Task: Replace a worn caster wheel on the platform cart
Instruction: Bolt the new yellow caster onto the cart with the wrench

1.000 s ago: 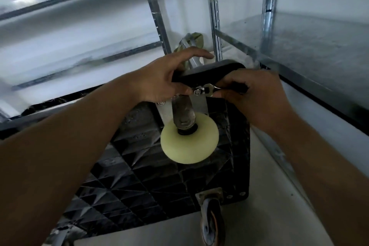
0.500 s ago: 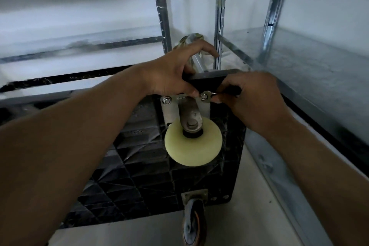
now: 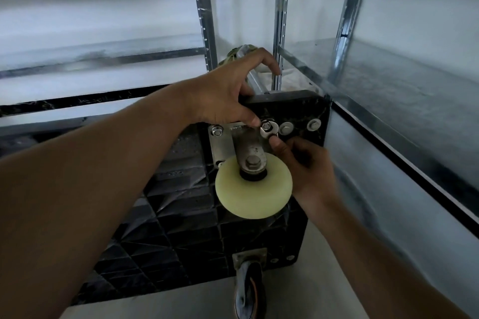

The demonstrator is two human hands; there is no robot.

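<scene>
Hard, slick caster wheel (image 3: pixel 254 189) sits bolted on the tipped cart (image 3: pixel 181 241); best held by its steel fork (image 3: pixel 248 145). Just above the wheel, left hand (image 3: pixel 220 96) clamps the cart edge, right hand (image 3: pixel 305 163) pinches a wrench (image 3: pixel 268 134) on a nut (image 3: pixel 266 126).

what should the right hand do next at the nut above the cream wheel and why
Probably turn the silver hex nut with the right hand. Its fingers touch the nut from below; the left hand grips the black plastic platform cart, thumb beside the nut, above the cream round caster wheel. Loosening or tightening: unclear.
</scene>
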